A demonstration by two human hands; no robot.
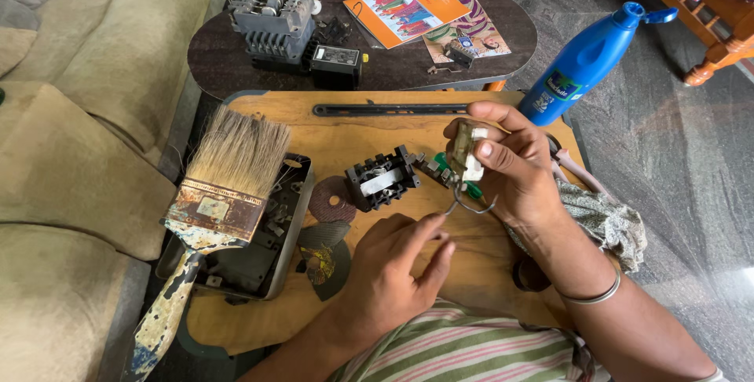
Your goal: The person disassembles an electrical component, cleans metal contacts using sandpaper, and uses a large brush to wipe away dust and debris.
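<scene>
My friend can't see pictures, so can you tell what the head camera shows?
A person's right hand holds a small electrical part over a wooden board, while the left hand pinches a bent wire hanging from it. A worn paintbrush lies across a metal tray, beside a black part and a blue bottle.

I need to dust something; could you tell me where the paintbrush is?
The paintbrush lies on the board's left side, across the dark metal box.
</scene>
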